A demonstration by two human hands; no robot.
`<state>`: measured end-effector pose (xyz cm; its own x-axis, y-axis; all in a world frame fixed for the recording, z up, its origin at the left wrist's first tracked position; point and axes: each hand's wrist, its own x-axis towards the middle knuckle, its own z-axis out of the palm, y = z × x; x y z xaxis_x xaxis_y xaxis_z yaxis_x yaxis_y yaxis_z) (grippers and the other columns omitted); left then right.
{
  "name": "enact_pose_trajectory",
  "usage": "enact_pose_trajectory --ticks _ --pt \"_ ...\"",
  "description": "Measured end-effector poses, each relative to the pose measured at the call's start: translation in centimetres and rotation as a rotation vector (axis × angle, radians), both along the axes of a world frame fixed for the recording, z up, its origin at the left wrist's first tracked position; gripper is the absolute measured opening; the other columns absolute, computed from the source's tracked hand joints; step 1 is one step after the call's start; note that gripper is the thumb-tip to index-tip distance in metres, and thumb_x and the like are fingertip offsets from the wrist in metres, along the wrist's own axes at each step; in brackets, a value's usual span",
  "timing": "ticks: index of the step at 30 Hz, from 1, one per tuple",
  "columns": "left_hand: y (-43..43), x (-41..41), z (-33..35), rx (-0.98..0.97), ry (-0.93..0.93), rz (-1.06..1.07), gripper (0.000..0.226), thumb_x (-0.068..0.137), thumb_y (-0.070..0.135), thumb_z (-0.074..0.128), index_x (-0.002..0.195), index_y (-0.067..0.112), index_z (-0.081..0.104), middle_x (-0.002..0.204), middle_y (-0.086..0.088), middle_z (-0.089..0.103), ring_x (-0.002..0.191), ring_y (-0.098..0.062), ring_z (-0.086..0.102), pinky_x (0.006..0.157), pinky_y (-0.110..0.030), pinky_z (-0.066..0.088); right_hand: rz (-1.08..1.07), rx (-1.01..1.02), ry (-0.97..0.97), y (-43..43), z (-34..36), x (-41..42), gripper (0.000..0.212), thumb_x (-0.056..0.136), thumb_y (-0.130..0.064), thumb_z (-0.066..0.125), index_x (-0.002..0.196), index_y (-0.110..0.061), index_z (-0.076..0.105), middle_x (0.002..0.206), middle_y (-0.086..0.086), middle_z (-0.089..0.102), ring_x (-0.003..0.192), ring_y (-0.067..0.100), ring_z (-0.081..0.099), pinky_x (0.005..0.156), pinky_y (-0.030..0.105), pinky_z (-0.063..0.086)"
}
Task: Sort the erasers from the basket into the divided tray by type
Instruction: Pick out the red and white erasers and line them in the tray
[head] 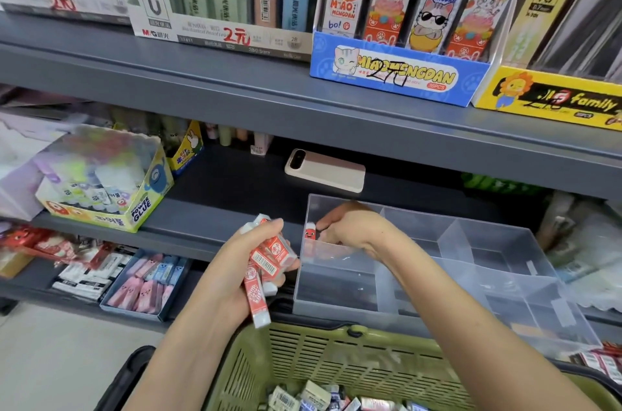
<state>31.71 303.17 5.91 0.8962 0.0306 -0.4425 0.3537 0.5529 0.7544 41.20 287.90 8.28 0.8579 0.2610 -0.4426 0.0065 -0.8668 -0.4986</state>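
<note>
Several red erasers (269, 255) bunched in left hand (229, 276) grip, just left of tray (498, 235) = ready stock. Right hand (353, 232) inside tray's far-left compt, at lone eraser (310, 231); grip: can't tell.

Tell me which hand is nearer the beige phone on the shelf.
Right. The right hand, holding a red eraser in the tray, is just below the phone; the left hand, gripping red erasers, sits lower and further left.

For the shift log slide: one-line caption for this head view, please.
Left hand grips red-and-white erasers; right hand pinches one red eraser in the far-left compartment of the divided tray, beyond the green basket.
</note>
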Motion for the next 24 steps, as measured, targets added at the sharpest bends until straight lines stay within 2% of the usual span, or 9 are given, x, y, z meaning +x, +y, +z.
enact_pose_trajectory --ticks 2,4,7,10,13,15,17,21,24 --pt "0.1 0.3 0.2 0.004 -0.030 0.012 0.044 0.056 0.032 0.082 0.088 0.015 0.056 0.066 -0.007 0.058 0.067 -0.026 0.058 0.046 -0.026 0.039 -0.019 0.055 -0.131 -0.2 0.5 -0.8 0.025 0.089 -0.006 0.052 0.108 -0.003 0.068 0.109 0.015 0.067 0.102 0.030 0.062 0.090 0.034 0.051" --pt "0.1 0.6 0.5 0.025 -0.070 0.017 0.036 0.060 0.032 0.082 0.085 0.018 0.059 0.064 -0.004 0.059 0.067 -0.024 0.058 0.047 -0.027 0.041 -0.072 0.305 -0.295 -0.1 1.2 -2.3 0.019 0.090 -0.018 0.054 0.095 -0.011 0.071 0.091 0.009 0.071 0.088 0.025 0.065 0.083 0.037 0.053" --pt "-0.2 1.1 1.2 0.020 -0.147 0.006 0.024 0.067 0.029 0.078 0.078 0.019 0.059 0.062 -0.001 0.061 0.054 -0.015 0.061 0.043 -0.024 0.045 0.070 0.535 -0.291 0.6 2.7 -5.0 0.021 0.079 -0.044 0.066 0.080 -0.024 0.071 0.067 -0.010 0.067 0.063 0.001 0.060 0.064 0.023 0.051" --pt "-0.4 1.1 1.6 -0.018 -0.185 -0.008 0.017 0.072 0.024 0.071 0.076 0.015 0.056 0.060 -0.002 0.062 0.047 -0.011 0.059 0.041 -0.021 0.046 0.108 0.474 -0.283 1.3 3.2 -5.9 0.016 0.077 -0.036 0.074 0.080 -0.020 0.071 0.062 -0.008 0.062 0.054 -0.002 0.051 0.058 0.019 0.047" --pt "-0.3 0.8 1.3 -0.023 -0.181 -0.034 0.017 0.072 0.026 0.071 0.076 0.015 0.058 0.062 -0.003 0.060 0.050 -0.014 0.057 0.040 -0.022 0.044 0.046 0.598 -0.134 0.5 3.4 -5.9 0.012 0.081 -0.028 0.071 0.082 -0.016 0.073 0.068 -0.002 0.069 0.059 0.000 0.058 0.054 0.017 0.045" --pt "-0.3 0.7 0.9 -0.064 -0.156 -0.028 0.019 0.069 0.025 0.071 0.077 0.012 0.059 0.063 -0.004 0.059 0.055 -0.021 0.059 0.040 -0.023 0.044 -0.061 0.716 -0.048 -1.3 3.6 -5.8 0.007 0.080 -0.023 0.072 0.077 -0.017 0.073 0.066 0.000 0.070 0.059 0.006 0.058 0.050 0.017 0.043" --pt "-0.5 0.7 0.6 -0.112 -0.118 -0.009 0.021 0.066 0.023 0.072 0.076 0.011 0.058 0.063 -0.006 0.060 0.056 -0.026 0.064 0.041 -0.025 0.046 -0.232 0.758 -0.118 -4.3 3.5 -5.3 0.010 0.077 -0.022 0.075 0.069 -0.016 0.073 0.059 -0.002 0.068 0.054 0.009 0.055 0.047 0.018 0.041" --pt "-0.9 0.8 0.2 -0.144 -0.084 0.023 0.022 0.064 0.021 0.073 0.076 0.010 0.058 0.061 -0.006 0.062 0.053 -0.025 0.065 0.045 -0.027 0.051 -0.451 0.313 -0.378 -10.0 2.6 -4.0 0.022 0.075 -0.031 0.075 0.057 -0.018 0.071 0.058 -0.001 0.069 0.062 0.017 0.064 0.061 0.029 0.048" --pt "-1.2 0.8 0.0 -0.101 -0.119 0.034 0.012 0.062 0.023 0.074 0.064 0.015 0.065 0.061 -0.005 0.063 0.052 -0.022 0.065 0.050 -0.028 0.054 -0.366 -0.159 -0.269 -10.4 1.7 -1.9 0.050 0.074 -0.059 0.066 0.049 -0.015 0.064 0.057 0.003 0.063 0.059 0.020 0.060 0.056 0.027 0.044"
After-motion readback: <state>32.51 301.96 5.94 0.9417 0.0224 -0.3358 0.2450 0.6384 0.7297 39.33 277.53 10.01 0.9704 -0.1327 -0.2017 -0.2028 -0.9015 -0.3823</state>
